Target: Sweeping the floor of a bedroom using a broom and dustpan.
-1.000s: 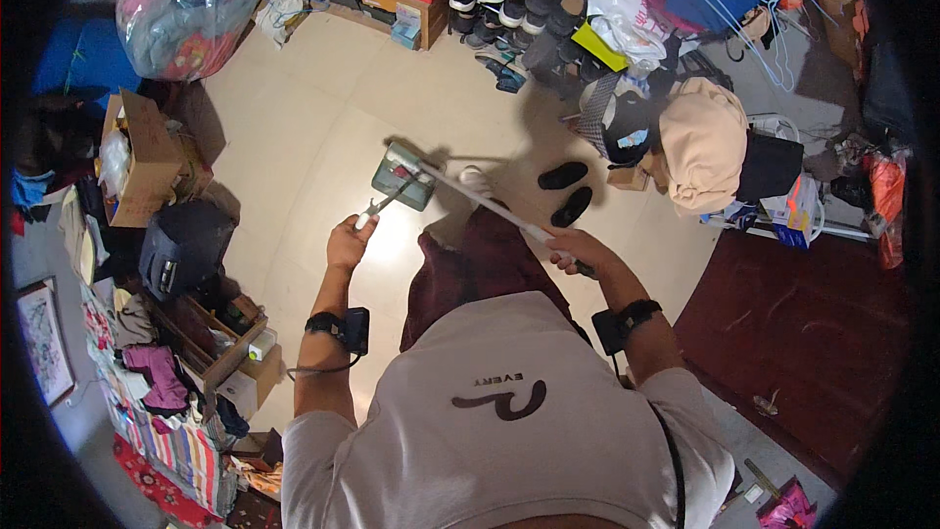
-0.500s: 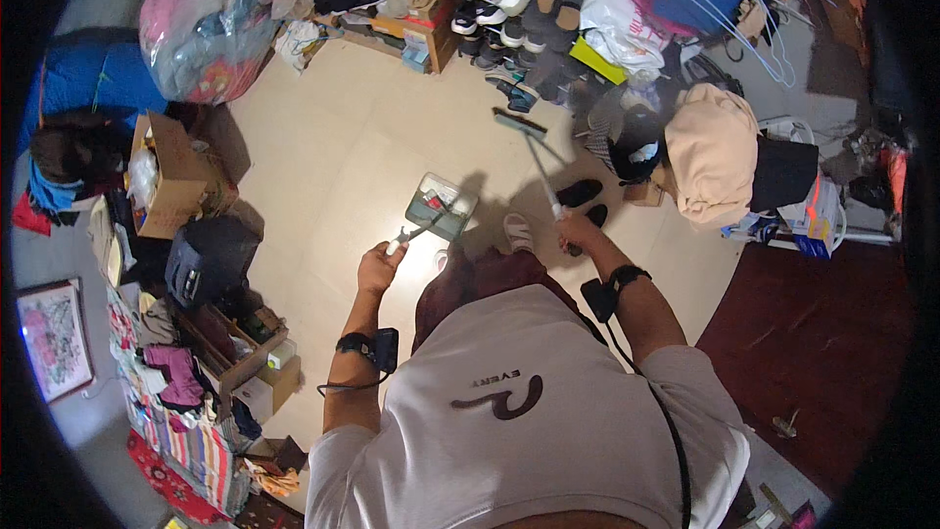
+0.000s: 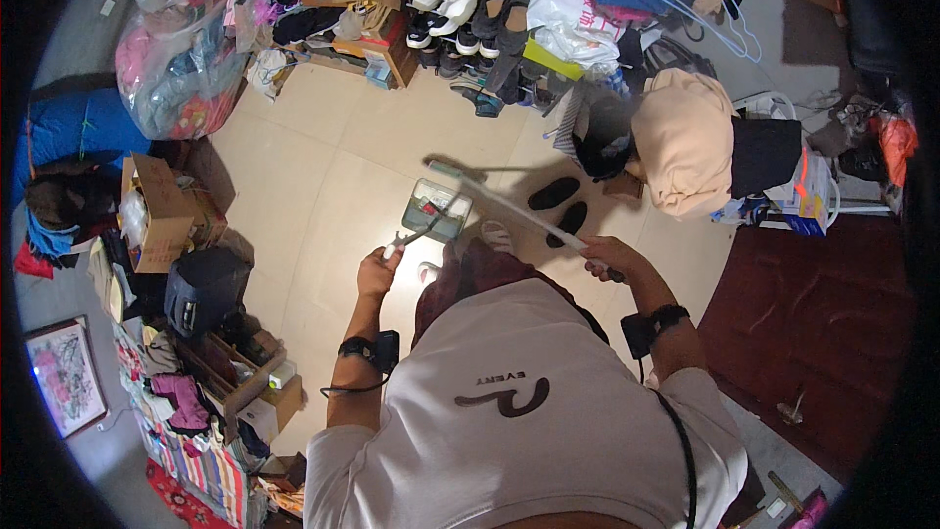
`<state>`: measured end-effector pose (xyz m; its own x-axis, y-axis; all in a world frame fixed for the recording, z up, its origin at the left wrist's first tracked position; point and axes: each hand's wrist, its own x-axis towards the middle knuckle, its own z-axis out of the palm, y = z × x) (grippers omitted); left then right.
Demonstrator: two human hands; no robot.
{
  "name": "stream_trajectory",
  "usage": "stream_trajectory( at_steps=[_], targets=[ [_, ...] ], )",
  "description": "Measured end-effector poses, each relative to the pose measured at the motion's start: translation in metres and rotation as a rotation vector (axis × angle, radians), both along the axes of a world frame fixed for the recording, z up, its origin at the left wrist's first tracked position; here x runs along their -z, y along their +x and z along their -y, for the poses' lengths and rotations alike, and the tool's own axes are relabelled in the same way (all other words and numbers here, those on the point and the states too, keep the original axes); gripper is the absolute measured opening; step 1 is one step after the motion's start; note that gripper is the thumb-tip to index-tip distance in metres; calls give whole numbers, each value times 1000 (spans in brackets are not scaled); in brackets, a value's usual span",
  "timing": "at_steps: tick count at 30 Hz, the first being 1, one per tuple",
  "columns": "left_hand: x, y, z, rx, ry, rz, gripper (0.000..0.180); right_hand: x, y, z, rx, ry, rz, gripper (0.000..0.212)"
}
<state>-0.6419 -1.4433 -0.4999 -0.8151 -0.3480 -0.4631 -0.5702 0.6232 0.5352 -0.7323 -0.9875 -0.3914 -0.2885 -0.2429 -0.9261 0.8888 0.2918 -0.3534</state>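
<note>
Shows a grey-green dustpan (image 3: 450, 227), pale-rimmed, with some red showing inside. Runs out toward the lower left in a dark handle, white at the grip. Just beyond the far edge (whether touching, hard to tell), shows a broom (image 3: 519, 209), narrow and pale green at the head. Slants down rightward, whitish, to a dark end.

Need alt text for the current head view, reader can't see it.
Seen from above, a person's left hand holds a grey-green, white-handled dustpan and the right hand a long, pale-handled broom, its head near the dustpan's far edge. Two flat black shoes lie to the right on a beige tiled floor.
</note>
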Motion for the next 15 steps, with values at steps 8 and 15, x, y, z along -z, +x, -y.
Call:
stream_trajectory(
  at_steps=[8, 15],
  targets=[
    [5, 1, -25, -61, 9, 8, 55, 34, -42, -13, 83, 114, -221, 22],
    [-18, -7, -39, -67, 2, 105, 58, 131, -57, 11, 144, 77, -214, 15]
  ],
)
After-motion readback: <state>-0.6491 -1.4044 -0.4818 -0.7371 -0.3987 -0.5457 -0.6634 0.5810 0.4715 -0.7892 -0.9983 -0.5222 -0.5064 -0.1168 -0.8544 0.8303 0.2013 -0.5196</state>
